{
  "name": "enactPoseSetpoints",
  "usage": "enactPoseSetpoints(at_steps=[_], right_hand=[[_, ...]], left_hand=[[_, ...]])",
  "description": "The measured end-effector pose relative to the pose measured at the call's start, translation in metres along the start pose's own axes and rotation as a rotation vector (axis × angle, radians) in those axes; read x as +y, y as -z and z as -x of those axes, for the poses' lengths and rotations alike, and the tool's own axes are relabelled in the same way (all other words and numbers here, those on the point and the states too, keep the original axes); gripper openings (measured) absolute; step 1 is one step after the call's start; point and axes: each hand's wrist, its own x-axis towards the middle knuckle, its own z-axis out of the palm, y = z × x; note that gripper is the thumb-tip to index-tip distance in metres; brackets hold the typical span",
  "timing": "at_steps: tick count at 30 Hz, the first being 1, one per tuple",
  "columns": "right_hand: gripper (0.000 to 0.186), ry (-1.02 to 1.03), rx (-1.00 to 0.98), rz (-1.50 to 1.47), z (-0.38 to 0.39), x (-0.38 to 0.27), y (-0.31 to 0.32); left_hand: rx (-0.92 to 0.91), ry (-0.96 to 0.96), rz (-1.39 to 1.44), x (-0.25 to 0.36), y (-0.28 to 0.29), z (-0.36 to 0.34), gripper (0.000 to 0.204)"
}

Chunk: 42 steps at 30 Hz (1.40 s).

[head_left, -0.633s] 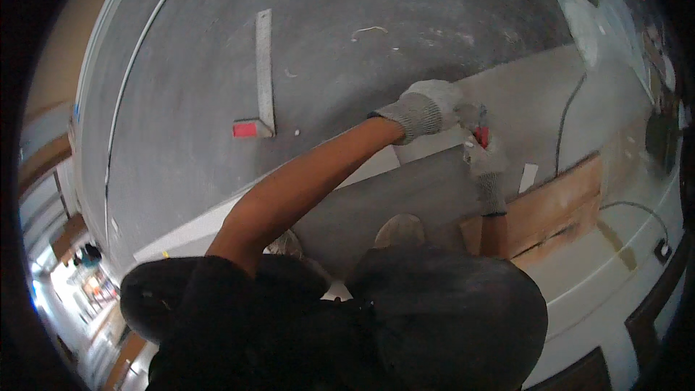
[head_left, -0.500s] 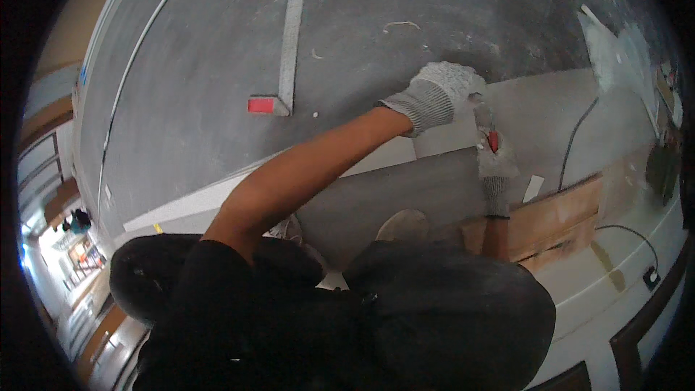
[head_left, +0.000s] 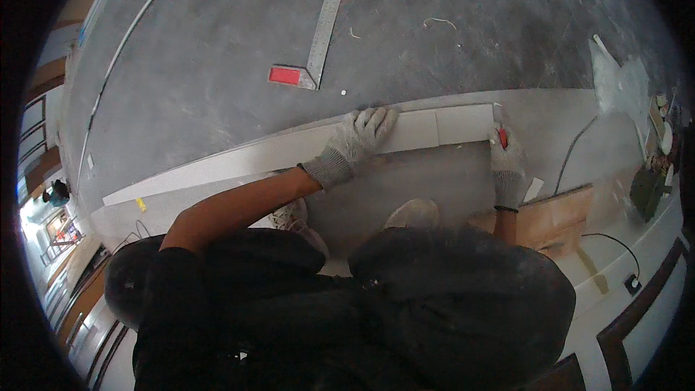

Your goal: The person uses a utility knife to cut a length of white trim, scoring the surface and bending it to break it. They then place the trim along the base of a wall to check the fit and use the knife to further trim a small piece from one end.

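Observation:
A long white strip (head_left: 434,124) with a seam across its right part runs sideways in front of me. My left hand (head_left: 360,135), in a grey knit glove, lies across the strip with its fingers stretched over it, pressing it from above. At the strip's right end is my gloved right hand (head_left: 509,159), closed around a small red-handled tool (head_left: 503,137); its working end is too small to make out. Beyond the strip lies a steel try square (head_left: 327,32) with a red-faced stock, apart from both hands.
A cable (head_left: 130,36) curves along the left side of the dark floor. Wooden boards (head_left: 554,221) lie right of my right hand, near a dark cord (head_left: 575,152). Crumpled translucent plastic sheet (head_left: 624,90) and mixed debris (head_left: 655,174) lie farther right. My shoes (head_left: 413,213) stand behind the strip.
My left hand has moved left and nearer to me along the strip, uncovering its right end. My right hand still holds the red-handled tool. The whole view has shifted slightly.

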Motion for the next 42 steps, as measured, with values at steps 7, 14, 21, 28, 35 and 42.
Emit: enactPoseSetpoints(at_steps=[7, 14, 21, 28, 35, 42], right_hand=[[0.054, -0.045, 0.014, -0.071, -0.019, 0.02, -0.016], [0.053, 0.006, 0.008, -0.023, -0.022, 0.015, -0.019], [0.05, 0.042, -0.014, -0.099, -0.026, 0.026, -0.02], [0.048, -0.005, 0.02, -0.126, -0.027, 0.025, -0.024], [0.048, -0.05, 0.025, -0.14, -0.026, 0.034, -0.029], [0.048, -0.084, -0.017, -0.256, -0.019, 0.014, -0.016]], left_hand=[[0.008, 0.082, 0.078, -0.001, 0.0, -0.011, 0.095], [0.017, 0.15, 0.155, 0.0, 0.001, -0.015, 0.093], [0.137, 0.189, 0.194, 0.006, -0.008, -0.019, 0.089], [0.212, 0.21, 0.126, 0.018, -0.021, -0.035, 0.087], [0.082, 0.209, 0.164, 0.05, -0.008, -0.073, 0.088], [0.135, 0.156, 0.192, 0.063, -0.008, -0.098, 0.09]])
